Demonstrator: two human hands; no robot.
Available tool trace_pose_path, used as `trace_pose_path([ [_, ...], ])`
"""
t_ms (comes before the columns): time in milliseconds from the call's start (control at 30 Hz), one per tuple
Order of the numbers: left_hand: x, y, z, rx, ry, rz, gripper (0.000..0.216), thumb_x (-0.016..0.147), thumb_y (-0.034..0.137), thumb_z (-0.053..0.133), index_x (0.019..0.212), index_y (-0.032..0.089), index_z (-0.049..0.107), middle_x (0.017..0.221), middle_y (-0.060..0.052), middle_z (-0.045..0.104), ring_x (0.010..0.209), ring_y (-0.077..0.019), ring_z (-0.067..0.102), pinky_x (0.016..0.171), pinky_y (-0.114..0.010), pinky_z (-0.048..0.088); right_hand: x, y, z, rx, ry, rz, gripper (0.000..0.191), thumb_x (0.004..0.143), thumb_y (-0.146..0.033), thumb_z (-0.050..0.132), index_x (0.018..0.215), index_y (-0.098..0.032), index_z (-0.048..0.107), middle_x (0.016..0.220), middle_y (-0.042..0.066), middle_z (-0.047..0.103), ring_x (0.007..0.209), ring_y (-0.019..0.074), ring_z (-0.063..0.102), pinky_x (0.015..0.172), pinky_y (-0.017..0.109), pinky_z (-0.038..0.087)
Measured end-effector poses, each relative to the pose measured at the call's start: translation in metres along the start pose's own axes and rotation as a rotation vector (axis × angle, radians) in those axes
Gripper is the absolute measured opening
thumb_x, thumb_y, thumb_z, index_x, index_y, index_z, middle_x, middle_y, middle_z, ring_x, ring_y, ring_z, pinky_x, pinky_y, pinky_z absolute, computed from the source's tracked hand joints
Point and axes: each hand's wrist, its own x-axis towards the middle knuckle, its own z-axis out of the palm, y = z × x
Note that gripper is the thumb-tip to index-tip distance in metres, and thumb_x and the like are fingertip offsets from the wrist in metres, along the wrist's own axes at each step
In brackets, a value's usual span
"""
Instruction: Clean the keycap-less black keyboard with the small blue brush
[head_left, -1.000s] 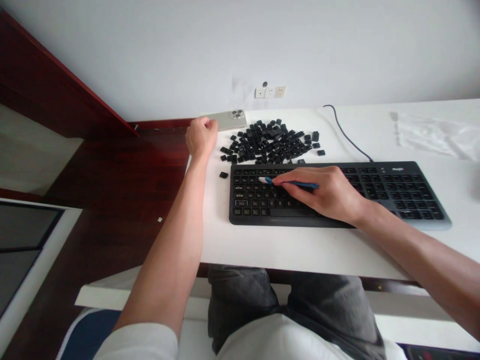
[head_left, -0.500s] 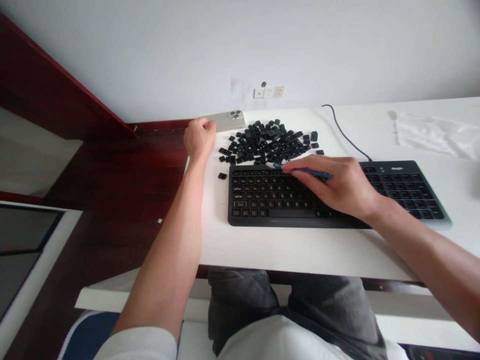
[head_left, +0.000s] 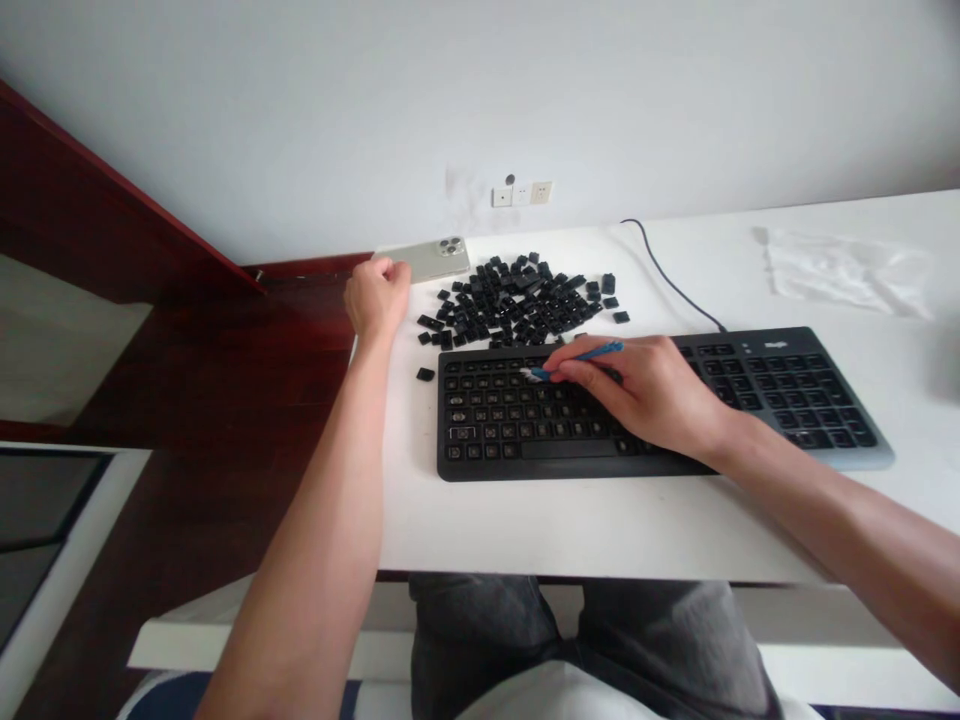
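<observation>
We're in what looks like a home or sm. office rm, w/ a long black plastic keyboard (head_left: 570,450) on a smooth white desk (head_left: 570,525), square white sockets (head_left: 522,194) in a pale-grey wall (head_left: 675,100) & dark reddish-brown wood-look flooring (head_left: 255,400).

The right hand (head_left: 645,388) holds a thin blue brush (head_left: 603,350) with white bristles (head_left: 529,374) at a long black plastic keyboard (head_left: 585,447). Small black keys (head_left: 517,300) lie piled behind. The curled left hand (head_left: 377,298) is beside a silver phone (head_left: 424,263).
</observation>
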Motion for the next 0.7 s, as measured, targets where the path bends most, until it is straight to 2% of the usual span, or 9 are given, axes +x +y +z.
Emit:
trace_pose_path([
  [133,0.0012,-0.0003,0.0,-0.011,0.005,0.008,0.034,0.094,0.029,0.059,0.064,0.023,0.043,0.062,-0.001,0.041,0.062,-0.0176,0.034,0.066,-0.034,0.022,-0.0004,-0.0003,0.0032,0.011,0.038,0.039,0.022,0.111,-0.03,0.058,0.112,-0.022,0.079,0.105,0.001,0.085,0.088,0.0174,0.081,0.079,0.029,0.061],
  [267,0.0017,-0.0007,-0.0008,-0.019,-0.002,-0.004,0.035,0.093,0.029,0.059,0.063,0.022,0.043,0.061,0.0,0.036,0.062,-0.0164,0.03,0.065,-0.033,0.021,0.0001,0.0003,0.0029,0.032,0.022,0.007,0.02,0.111,-0.028,0.058,0.108,-0.021,0.077,0.102,0.002,0.083,0.085,0.0173,0.079,0.076,0.029,0.059],
  [400,0.0023,-0.003,-0.0005,-0.016,-0.008,0.003,0.035,0.093,0.031,0.059,0.064,0.022,0.043,0.062,0.001,0.037,0.062,-0.0159,0.031,0.064,-0.032,0.022,-0.0004,0.0008,0.002,0.047,0.097,0.015,0.027,0.113,-0.025,0.051,0.096,-0.02,0.071,0.1,0.005,0.081,0.081,0.017,0.075,0.076,0.031,0.057],
  [533,0.0035,-0.0065,0.0006,-0.014,-0.004,0.014,0.036,0.093,0.034,0.06,0.064,0.022,0.042,0.062,0.001,0.038,0.063,-0.0159,0.035,0.064,-0.032,0.023,-0.0003,0.0024,0.0043,0.151,-0.008,-0.011,0.028,0.114,-0.028,0.048,0.095,-0.02,0.068,0.091,0.004,0.078,0.074,0.0158,0.071,0.072,0.03,0.055],
  [633,0.004,-0.0085,0.0012,-0.031,-0.004,0.007,0.038,0.093,0.035,0.06,0.063,0.022,0.041,0.061,0.002,0.037,0.061,-0.0151,0.035,0.064,-0.031,0.024,0.0,0.0031,0.0056,0.193,0.034,0.001,0.028,0.115,-0.031,0.048,0.098,-0.019,0.068,0.091,0.004,0.077,0.076,0.0158,0.072,0.074,0.03,0.055],
  [700,0.004,-0.009,0.0012,-0.035,-0.006,0.011,0.039,0.093,0.035,0.06,0.062,0.022,0.04,0.061,0.002,0.035,0.061,-0.0149,0.036,0.063,-0.031,0.024,-0.0003,0.0035,0.0061,0.206,0.013,0.027,0.028,0.115,-0.032,0.049,0.098,-0.02,0.067,0.087,0.003,0.076,0.073,0.0153,0.071,0.072,0.029,0.054],
])
